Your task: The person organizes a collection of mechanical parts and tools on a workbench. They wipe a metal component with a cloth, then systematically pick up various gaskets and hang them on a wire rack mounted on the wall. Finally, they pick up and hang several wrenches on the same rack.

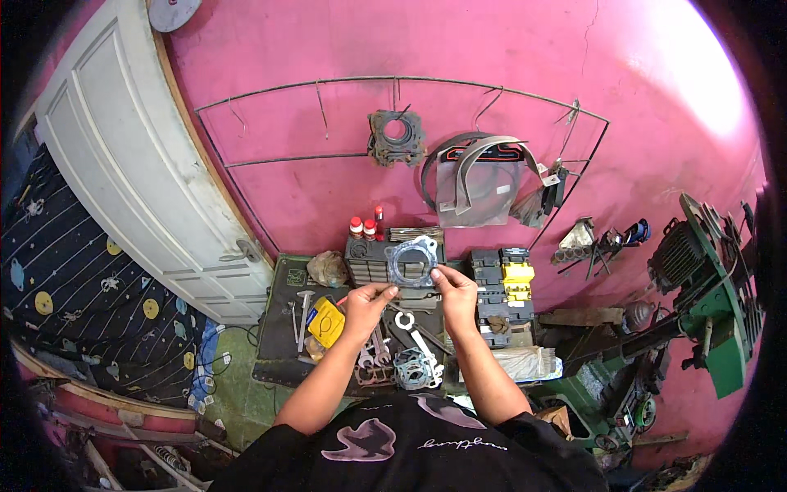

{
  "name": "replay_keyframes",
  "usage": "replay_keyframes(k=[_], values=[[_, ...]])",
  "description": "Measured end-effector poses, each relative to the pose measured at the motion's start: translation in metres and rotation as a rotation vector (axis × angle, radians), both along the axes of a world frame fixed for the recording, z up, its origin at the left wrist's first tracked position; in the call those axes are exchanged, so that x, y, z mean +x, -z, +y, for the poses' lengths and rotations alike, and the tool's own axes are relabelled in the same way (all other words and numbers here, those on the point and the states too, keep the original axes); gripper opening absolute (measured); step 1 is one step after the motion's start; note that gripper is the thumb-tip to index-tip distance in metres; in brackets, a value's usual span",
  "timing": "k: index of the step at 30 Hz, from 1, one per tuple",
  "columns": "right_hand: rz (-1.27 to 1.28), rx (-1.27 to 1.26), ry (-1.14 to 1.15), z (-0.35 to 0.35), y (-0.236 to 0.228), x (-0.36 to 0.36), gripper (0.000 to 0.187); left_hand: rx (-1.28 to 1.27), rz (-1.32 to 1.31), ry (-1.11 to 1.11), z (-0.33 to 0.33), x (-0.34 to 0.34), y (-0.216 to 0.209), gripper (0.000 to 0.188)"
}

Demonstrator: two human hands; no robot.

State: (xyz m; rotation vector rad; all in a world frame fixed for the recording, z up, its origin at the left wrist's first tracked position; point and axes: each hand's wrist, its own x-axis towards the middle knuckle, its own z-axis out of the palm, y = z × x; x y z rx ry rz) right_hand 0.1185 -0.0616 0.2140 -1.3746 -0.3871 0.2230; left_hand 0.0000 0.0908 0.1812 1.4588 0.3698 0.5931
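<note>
Raised above the workbench is a thin grey ring-shaped gasket point(393, 264) with a large round opening and lobed corners. My right hand point(456, 298) pinches its right edge between thumb and fingers. At its lower left edge, my left hand point(370, 307) is closed in a pinch on the rim. Beneath my hands lie a large open-end wrench point(416, 332), several smaller wrenches point(375, 351) and a cluster of pale gaskets point(416, 369). Beside my left wrist is a yellow case point(326, 321).
Red-capped bottles point(356, 226) stand behind a dark box point(369, 272). A caliper point(304, 318) lies at left, black-and-yellow organizers point(516, 283) at right. Gaskets point(397, 138) and belts point(470, 176) hang from a wall rack. Green machinery point(721, 336) stands far right, a white door point(156, 172) left.
</note>
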Motion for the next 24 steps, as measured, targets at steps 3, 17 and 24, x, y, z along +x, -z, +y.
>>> replay_keyframes(k=[3,17,24], values=[[-0.133,-0.098,0.047,0.012,-0.024,0.002,0.026,0.024,-0.068,-0.066,0.004,0.007,-0.013,0.017],[-1.101,-0.557,0.385,0.064,-0.172,0.079,0.032,0.745,-0.005,-0.486,0.086,0.09,-0.188,0.029],[-1.005,-0.682,0.47,0.11,-0.201,0.128,0.026,0.765,0.112,-0.418,0.129,0.145,-0.211,0.026]])
